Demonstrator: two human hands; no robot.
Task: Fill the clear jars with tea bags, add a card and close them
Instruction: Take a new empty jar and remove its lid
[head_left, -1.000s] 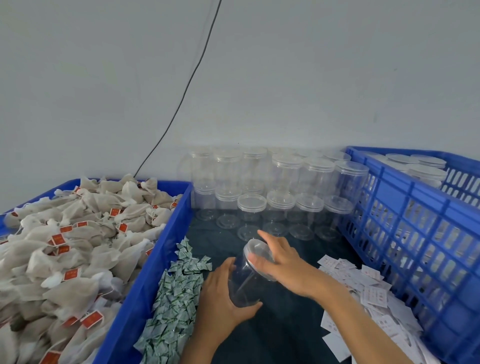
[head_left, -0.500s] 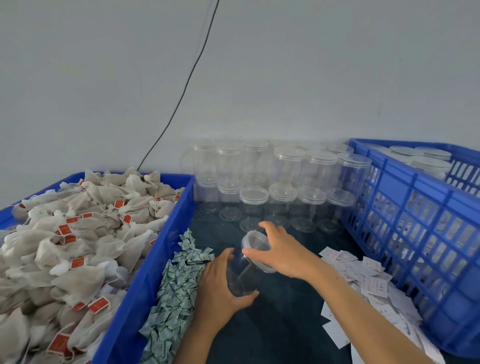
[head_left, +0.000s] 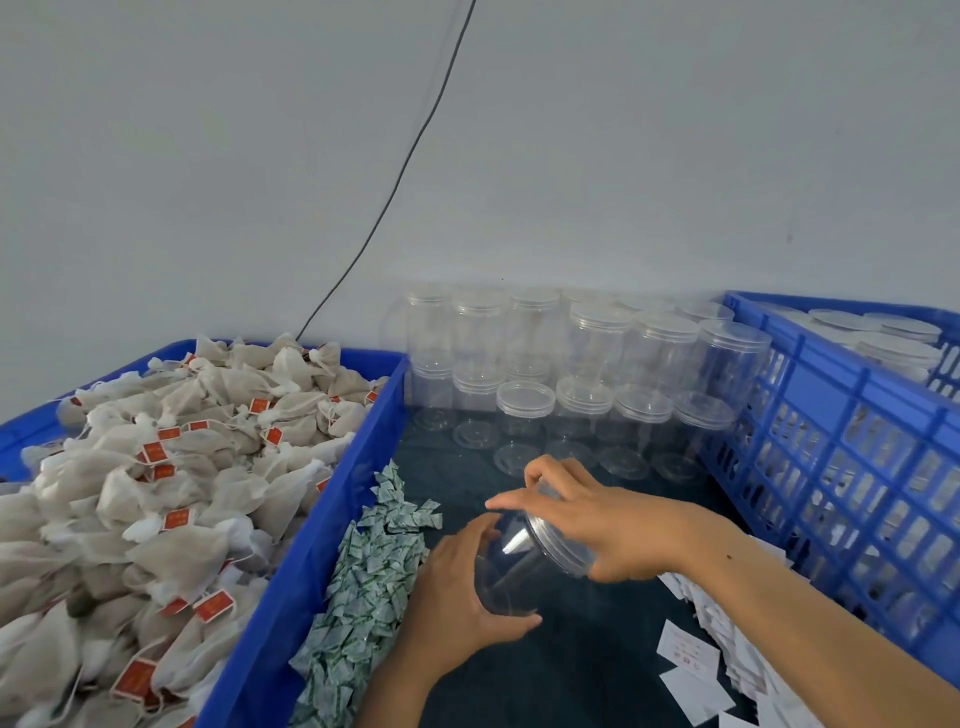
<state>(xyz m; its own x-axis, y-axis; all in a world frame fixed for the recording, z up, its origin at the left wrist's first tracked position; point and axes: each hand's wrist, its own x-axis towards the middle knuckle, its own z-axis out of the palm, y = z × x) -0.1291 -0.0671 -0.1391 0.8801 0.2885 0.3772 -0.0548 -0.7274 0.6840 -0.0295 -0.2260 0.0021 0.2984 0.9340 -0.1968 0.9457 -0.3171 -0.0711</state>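
Observation:
An empty clear jar (head_left: 511, 564) lies tilted over the dark table, its lid end toward the right. My left hand (head_left: 457, 597) grips the jar's body from below and the left. My right hand (head_left: 592, 525) curls round the jar's clear lid (head_left: 558, 540). Tea bags (head_left: 171, 467) with red tags fill the blue bin (head_left: 332, 525) on the left. White cards (head_left: 691, 670) lie scattered at the right under my right forearm. Small green-and-white sachets (head_left: 374, 577) are heaped beside the bin.
Several lidded empty jars (head_left: 597, 384) stand stacked in two layers against the grey wall. A blue slatted crate (head_left: 852, 467) on the right holds more lidded jars. A black cable (head_left: 395, 192) runs down the wall.
The jar has tipped further over, with its lid end swinging to the right. My right hand has shifted round the lid. My left hand stays on the jar's body.

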